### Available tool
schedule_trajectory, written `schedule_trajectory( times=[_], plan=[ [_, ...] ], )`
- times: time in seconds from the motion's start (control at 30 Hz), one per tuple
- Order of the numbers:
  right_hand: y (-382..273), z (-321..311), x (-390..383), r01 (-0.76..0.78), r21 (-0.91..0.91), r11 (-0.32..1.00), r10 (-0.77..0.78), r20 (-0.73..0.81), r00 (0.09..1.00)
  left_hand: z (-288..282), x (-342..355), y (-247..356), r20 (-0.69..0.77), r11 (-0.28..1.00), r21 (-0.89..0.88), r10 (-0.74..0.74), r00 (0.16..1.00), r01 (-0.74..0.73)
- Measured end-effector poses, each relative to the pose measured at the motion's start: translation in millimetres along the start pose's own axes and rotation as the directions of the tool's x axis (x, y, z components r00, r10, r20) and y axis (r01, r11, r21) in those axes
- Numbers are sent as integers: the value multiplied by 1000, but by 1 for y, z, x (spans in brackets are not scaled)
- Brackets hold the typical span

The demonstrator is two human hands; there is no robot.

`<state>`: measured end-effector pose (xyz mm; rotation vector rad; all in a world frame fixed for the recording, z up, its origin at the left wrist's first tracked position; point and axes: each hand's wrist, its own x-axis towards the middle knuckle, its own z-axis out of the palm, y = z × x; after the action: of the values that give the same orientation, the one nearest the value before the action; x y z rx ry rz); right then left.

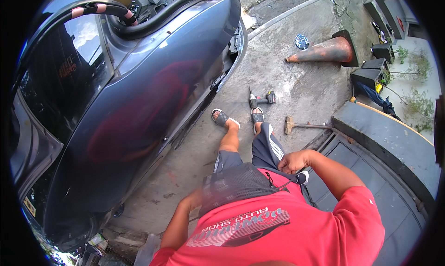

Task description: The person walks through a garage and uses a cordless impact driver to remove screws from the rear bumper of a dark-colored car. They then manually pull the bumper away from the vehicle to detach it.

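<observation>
My right hand (293,161) rests at the right side of my waist, against my dark shorts (265,152). Its fingers are curled closed; whatever they hold, if anything, is hidden. A cord runs close beside it. My left hand (195,199) is mostly covered by a black mesh pouch (235,185) at my waist, so its fingers do not show. To my left stands a dark blue-grey car (134,99), its glossy side panel reflecting my red shirt. Beyond my sandalled feet, a cordless drill (260,99) with a bit fitted lies on the concrete.
A wooden-handled hammer (306,125) lies right of my feet. Farther off are a toppled, worn traffic cone (327,52) and a round blue-and-white object (301,41). A grey metal gate (371,173) and a low ledge (389,136) border the right. Potted plants (382,51) stand beyond.
</observation>
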<state>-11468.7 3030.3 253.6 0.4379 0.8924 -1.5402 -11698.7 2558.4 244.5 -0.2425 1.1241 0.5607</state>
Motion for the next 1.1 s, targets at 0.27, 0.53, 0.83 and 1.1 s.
schedule_trajectory(
  times=[0.27, 0.53, 0.83, 1.1],
  plan=[
    [-21, -22, 14, -115, -180, 977, 129, 66, 989, 11, 25, -47, -75, 910, 414, 60, 995, -24],
    [-112, -149, 18, 123, -644, 755, -656, -745, 122, 13, 70, -39, -144, 987, 155, 73, 987, -50],
    [-250, -250, 91, 46, -999, 20, -760, -45, -648, -99, 183, -14, -947, 686, -49, 199, 252, -726],
    [-281, -268, 127, 36, -966, -255, -550, 114, -827, -145, 269, 49, -857, -75, 292, 422, -296, -953]
  ],
)
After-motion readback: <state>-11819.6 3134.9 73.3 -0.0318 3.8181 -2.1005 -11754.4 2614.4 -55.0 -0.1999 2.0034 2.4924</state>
